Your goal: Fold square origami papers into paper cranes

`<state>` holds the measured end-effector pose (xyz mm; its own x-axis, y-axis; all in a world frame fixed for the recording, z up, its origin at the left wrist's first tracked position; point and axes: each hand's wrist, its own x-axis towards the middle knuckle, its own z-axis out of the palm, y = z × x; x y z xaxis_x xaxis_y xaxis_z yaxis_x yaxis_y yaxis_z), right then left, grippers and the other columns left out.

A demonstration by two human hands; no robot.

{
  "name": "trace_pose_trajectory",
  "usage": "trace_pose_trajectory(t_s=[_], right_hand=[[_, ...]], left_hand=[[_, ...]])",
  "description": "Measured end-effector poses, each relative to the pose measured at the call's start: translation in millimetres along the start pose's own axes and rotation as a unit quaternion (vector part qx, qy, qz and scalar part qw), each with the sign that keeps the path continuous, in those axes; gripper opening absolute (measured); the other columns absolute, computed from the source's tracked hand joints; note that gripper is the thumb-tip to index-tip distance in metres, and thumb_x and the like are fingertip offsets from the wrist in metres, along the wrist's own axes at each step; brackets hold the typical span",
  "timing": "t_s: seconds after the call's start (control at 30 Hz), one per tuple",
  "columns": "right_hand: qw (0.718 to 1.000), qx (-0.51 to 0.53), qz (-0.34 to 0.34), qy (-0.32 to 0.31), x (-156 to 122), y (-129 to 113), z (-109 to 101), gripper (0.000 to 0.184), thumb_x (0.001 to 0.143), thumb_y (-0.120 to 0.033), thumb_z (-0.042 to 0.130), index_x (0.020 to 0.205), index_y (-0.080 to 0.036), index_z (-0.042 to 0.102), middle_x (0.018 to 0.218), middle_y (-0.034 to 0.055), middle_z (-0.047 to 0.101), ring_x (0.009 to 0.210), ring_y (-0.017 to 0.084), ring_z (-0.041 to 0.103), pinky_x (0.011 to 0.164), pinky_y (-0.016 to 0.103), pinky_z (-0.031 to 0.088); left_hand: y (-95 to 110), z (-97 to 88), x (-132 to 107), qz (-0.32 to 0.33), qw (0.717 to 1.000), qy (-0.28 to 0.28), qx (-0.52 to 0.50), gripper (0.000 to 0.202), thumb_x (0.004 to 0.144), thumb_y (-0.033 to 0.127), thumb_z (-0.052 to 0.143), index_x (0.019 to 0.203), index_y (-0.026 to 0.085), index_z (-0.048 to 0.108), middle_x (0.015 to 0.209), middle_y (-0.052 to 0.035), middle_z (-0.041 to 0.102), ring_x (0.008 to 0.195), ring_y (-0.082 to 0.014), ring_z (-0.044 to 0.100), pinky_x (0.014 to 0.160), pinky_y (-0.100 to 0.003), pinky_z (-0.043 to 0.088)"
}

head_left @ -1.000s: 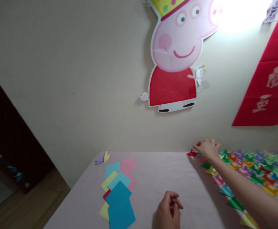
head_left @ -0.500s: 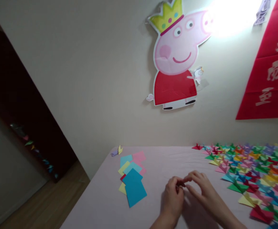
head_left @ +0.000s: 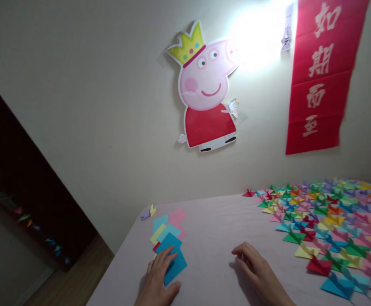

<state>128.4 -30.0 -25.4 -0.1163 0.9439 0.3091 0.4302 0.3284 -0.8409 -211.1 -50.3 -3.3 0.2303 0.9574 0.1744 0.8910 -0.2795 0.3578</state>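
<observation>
My left hand [head_left: 158,276] lies flat with fingers stretched out on the top blue sheet [head_left: 172,257] of a loose pile of coloured paper squares [head_left: 168,227]. My right hand [head_left: 254,265] rests on the pink tabletop [head_left: 214,229] with fingers curved downward and apart, nothing in it. Rows of folded paper cranes [head_left: 325,225] in many colours cover the right part of the table, a hand's width from my right hand. A single red crane [head_left: 248,194] sits at the far left end of the rows.
Two small folded pieces, purple and yellow [head_left: 149,211], lie at the table's far left corner. A cartoon pig cutout [head_left: 204,89] and a red banner [head_left: 322,72] hang on the wall behind. The table's left edge drops to a wooden floor [head_left: 74,280].
My hands, together at the table's middle half a second ago, have parted. The left went onto the blue sheet; the right stays near the middle. The view has swung left.
</observation>
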Motion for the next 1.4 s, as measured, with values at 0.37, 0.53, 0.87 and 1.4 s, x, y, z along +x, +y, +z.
trace_pose_trajectory(t_s=[0.37, 0.53, 0.87, 1.4], right_hand=[[0.999, 0.038, 0.014, 0.035, 0.0, -1.3, -2.4, 0.017, 0.08, -0.03, 0.051, 0.081, -0.021, 0.066, 0.076, 0.0025, 0.067, 0.073, 0.021, 0.063, 0.07, 0.031, 0.05], [0.999, 0.037, 0.021, 0.021, 0.4, 1.0, -3.2, 0.023, 0.082, -0.039, 0.052, 0.083, -0.022, 0.067, 0.076, 0.0033, 0.069, 0.071, 0.021, 0.063, 0.067, 0.03, 0.05], [1.0, 0.016, -0.014, 0.017, -1.0, 8.3, -2.3, 0.027, 0.085, -0.042, 0.051, 0.094, -0.022, 0.067, 0.078, 0.004, 0.069, 0.068, 0.02, 0.064, 0.063, 0.03, 0.053], [0.965, -0.216, -0.105, -0.108, -3.7, 25.1, -48.9, 0.03, 0.066, -0.003, 0.046, 0.074, -0.024, 0.066, 0.085, 0.0037, 0.068, 0.084, 0.022, 0.061, 0.078, 0.033, 0.049]], left_hand=[[-29.0, 7.6, -11.7, 0.064, 0.989, 0.055, 0.124, 0.035, 0.09, 0.04, 0.06, 0.124, 0.032, 0.064, 0.134, -0.0032, 0.061, 0.119, -0.0248, 0.061, 0.098, -0.041, 0.049], [-13.4, 2.8, -11.0, 0.087, 0.984, 0.053, 0.149, 0.028, 0.097, 0.033, 0.051, 0.12, 0.026, 0.066, 0.127, -0.0064, 0.066, 0.114, -0.0237, 0.062, 0.097, -0.039, 0.048], [29.5, -7.9, 10.4, 0.041, 0.986, 0.061, 0.148, 0.021, 0.096, 0.015, 0.046, 0.09, 0.021, 0.065, 0.092, -0.0039, 0.07, 0.088, -0.0229, 0.063, 0.08, -0.036, 0.046], [181.9, 88.2, 44.5, 0.067, 0.995, -0.059, -0.034, 0.029, 0.08, 0.003, 0.052, 0.103, 0.018, 0.058, 0.108, -0.0065, 0.061, 0.101, -0.0252, 0.053, 0.09, -0.038, 0.041]])
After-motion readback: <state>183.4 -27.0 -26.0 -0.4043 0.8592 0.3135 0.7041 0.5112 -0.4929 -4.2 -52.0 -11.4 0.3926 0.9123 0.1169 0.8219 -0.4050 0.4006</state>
